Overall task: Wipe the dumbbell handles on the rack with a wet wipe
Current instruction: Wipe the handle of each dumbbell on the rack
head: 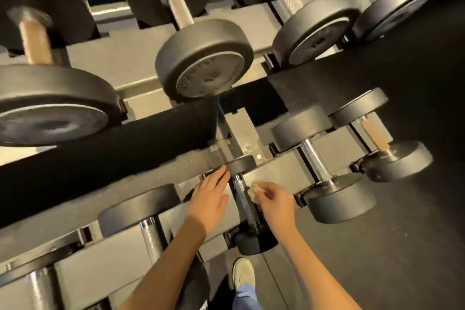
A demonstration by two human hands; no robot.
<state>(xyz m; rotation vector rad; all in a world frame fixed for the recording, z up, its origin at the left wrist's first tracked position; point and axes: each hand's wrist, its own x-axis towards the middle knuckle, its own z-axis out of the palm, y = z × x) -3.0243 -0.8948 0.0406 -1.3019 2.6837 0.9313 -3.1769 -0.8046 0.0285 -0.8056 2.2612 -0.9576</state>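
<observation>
Dumbbell handle: lower tier of the rack, lying between your hands. Your right hand pinches the crumpled wet wipe against its side. Your left hand lies straight-fingered beside it, holding nothing. Wrap the wipe round the knurling and stroke head to head. In view: one wipe; five dumbbells below, four above.

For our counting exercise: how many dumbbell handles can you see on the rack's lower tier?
5. Left to right: corner handle, second handle, middle handle between left hand and right hand holding the wet wipe, chrome handle, coppery handle. Others may lie off-frame.
</observation>
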